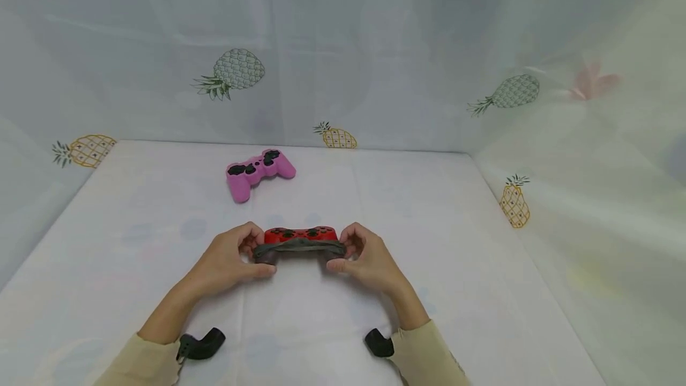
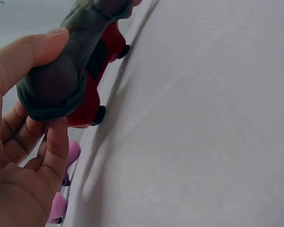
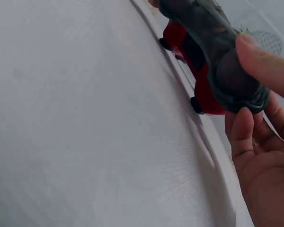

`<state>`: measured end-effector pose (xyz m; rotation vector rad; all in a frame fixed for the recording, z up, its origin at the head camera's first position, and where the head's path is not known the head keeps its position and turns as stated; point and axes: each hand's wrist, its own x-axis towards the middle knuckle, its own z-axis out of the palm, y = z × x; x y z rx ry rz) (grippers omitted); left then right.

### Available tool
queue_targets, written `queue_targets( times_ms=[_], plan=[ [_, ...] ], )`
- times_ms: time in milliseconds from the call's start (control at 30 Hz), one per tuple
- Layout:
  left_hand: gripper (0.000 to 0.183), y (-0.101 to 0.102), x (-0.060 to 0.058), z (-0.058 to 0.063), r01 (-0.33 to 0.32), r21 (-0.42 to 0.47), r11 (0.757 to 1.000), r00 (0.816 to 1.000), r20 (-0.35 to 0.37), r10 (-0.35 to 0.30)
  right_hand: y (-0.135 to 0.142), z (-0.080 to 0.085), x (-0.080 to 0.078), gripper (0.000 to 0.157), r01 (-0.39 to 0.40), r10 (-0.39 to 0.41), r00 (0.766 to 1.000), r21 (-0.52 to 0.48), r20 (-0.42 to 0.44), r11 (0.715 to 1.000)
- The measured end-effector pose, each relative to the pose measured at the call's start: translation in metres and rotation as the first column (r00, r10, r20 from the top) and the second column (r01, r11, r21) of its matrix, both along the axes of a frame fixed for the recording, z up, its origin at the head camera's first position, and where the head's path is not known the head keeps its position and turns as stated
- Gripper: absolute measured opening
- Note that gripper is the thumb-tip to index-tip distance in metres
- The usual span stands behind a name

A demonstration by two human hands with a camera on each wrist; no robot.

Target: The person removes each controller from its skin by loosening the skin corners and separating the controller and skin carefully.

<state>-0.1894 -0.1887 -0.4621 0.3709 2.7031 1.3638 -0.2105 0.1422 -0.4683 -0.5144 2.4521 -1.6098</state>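
Observation:
A red game controller (image 1: 274, 234) is held just in front of me, low over the white cloth. A dark grey-green stretchy cover (image 1: 300, 245) wraps its near side and both handles, while its red far part is bare. My left hand (image 1: 225, 260) pinches the cover at the left handle. In the left wrist view the thumb lies on the dark cover (image 2: 52, 80), with fingertips at its edge beside the red controller (image 2: 87, 101). At the other handle my right hand (image 1: 371, 261) holds likewise, thumb and fingers on the cover (image 3: 234, 78).
Farther back, left of centre, a pink game controller (image 1: 241, 186) with dark button areas lies on the white cloth (image 1: 429, 213). Pineapple-print sheets (image 1: 375, 64) hang behind and at both sides. Dark curved devices (image 1: 202, 345) sit at both wrists.

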Motion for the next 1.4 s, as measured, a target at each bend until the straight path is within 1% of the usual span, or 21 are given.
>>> queue_targets(
  times_ms=[100,200,267,367,533,600,700,800,967,1067,1167,1300,1400],
  plan=[
    [0.055,-0.0001,0.0005,0.0005,0.004,0.012,1.0,1.0,0.007,-0.004,-0.0006,-0.0002,-0.0007,0.049,-0.01,0.012,0.999,-0.034,0.048,0.999],
    [0.056,0.0001,0.0009,0.0008,0.009,0.012,1.0,1.0,0.007,-0.009,-0.0002,-0.0004,-0.0005,0.048,-0.016,0.018,0.998,-0.022,0.062,1.0],
    [0.056,0.0001,0.0009,0.0004,0.015,0.008,1.0,1.0,0.001,-0.015,0.0002,-0.0003,0.0003,0.045,-0.028,0.027,0.998,0.013,0.05,1.0],
    [0.056,0.0002,0.0006,-0.0009,0.016,0.01,1.0,1.0,-0.004,-0.016,0.0003,-0.0003,0.0012,0.042,-0.037,0.036,0.999,0.039,0.015,0.999],
    [0.056,0.0011,-0.0011,-0.0028,0.009,0.014,1.0,1.0,-0.015,-0.009,-0.0013,-0.001,0.0011,0.039,-0.006,0.008,0.999,0.049,-0.04,0.999],
    [0.056,0.0007,-0.0011,-0.0028,0.005,0.004,1.0,1.0,-0.019,-0.005,-0.0018,-0.0013,0.0007,0.039,-0.006,0.008,0.999,0.051,-0.042,0.999],
    [0.055,-0.0006,-0.0007,-0.0019,-0.001,-0.015,1.0,1.0,-0.019,0.001,-0.0021,-0.0015,0.0003,0.037,-0.026,0.028,0.999,0.05,-0.038,0.998],
    [0.054,-0.0019,-0.0009,-0.0008,-0.003,-0.013,1.0,1.0,-0.018,0.003,-0.0021,-0.0014,0.0,0.036,-0.031,0.033,0.999,0.037,-0.036,0.999],
    [0.053,-0.0022,-0.0014,0.0,0.006,0.012,1.0,1.0,-0.013,-0.005,-0.0017,-0.0011,0.0011,0.035,0.004,-0.004,1.0,0.011,-0.014,1.0],
    [0.052,-0.001,-0.0014,-0.0007,0.007,0.012,1.0,1.0,-0.011,-0.007,-0.0021,-0.003,0.001,0.036,0.01,-0.01,1.0,0.02,-0.016,1.0],
    [0.051,0.0001,-0.0015,-0.0015,-0.001,0.01,1.0,1.0,-0.014,0.001,-0.0036,-0.0054,0.0003,0.037,0.036,-0.035,0.999,0.021,-0.033,0.999],
    [0.05,0.0014,-0.0004,0.0002,0.001,0.007,1.0,1.0,-0.026,0.0,-0.0055,-0.0044,0.0009,0.036,0.086,-0.085,0.996,0.029,-0.032,0.996],
    [0.05,0.0022,0.0009,0.0022,-0.004,0.002,1.0,1.0,-0.031,0.004,-0.006,-0.003,0.0018,0.033,0.097,-0.096,0.995,0.045,-0.023,0.994]
  ],
)
